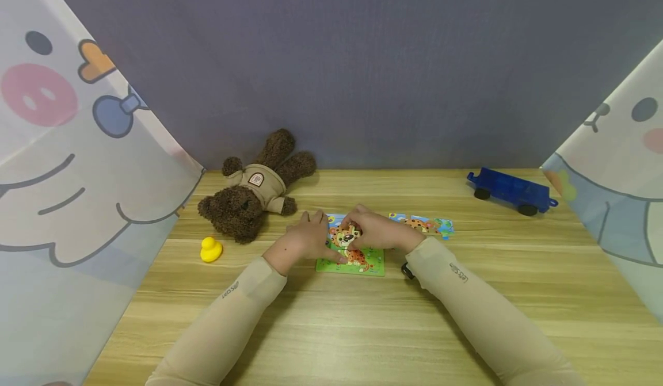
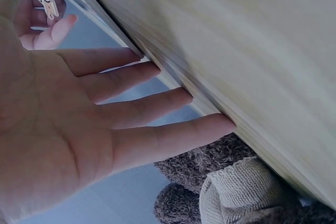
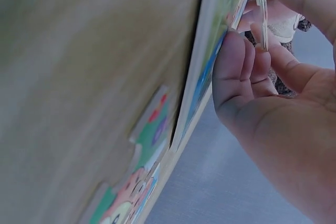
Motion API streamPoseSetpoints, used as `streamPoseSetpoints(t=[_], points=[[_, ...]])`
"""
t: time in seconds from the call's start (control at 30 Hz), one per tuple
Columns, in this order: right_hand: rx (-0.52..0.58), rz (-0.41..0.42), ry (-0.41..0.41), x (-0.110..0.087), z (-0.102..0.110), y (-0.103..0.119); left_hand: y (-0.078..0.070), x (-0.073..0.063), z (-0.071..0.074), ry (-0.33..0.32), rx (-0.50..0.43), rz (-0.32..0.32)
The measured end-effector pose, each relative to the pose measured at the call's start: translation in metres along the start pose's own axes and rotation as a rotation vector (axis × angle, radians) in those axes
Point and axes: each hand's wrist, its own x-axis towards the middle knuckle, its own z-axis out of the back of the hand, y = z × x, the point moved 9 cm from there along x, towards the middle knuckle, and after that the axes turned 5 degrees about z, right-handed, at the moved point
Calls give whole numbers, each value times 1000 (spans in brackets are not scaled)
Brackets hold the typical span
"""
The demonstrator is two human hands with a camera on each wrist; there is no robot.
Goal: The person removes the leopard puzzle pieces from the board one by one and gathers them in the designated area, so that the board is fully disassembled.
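A puzzle board (image 1: 331, 267) with a spotted cartoon animal on green grass and blue sky lies flat mid-table. My left hand (image 1: 309, 239) rests at its left side, fingers straight, with the fingertips touching down along the board's edge in the left wrist view. Over the board, my right hand (image 1: 380, 230) pinches a puzzle piece (image 3: 264, 22) between thumb and fingers. That piece looks tilted up from the board, with part of the animal's face on it. Loose puzzle pieces (image 1: 432, 226) lie just right of the board, partly behind my right wrist.
A brown teddy bear (image 1: 238, 210) in a beige shirt lies at the back left, near a yellow rubber duck (image 1: 210, 250). At the back right stands a blue toy trailer (image 1: 513, 189). A small black object (image 1: 407, 270) shows beside the right sleeve. A grey wall closes the back.
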Motion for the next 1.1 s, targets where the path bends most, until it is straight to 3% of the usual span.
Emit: streamPoseSetpoints(t=[0.73, 1.0, 1.1], points=[[-34, 56, -13, -5, 2, 2, 1, 0, 1, -2, 4, -7], [185, 43, -41, -12, 10, -1, 1, 1, 0, 2, 4, -6], [203, 49, -80, -17, 21, -4, 2, 1, -1, 2, 8, -5]])
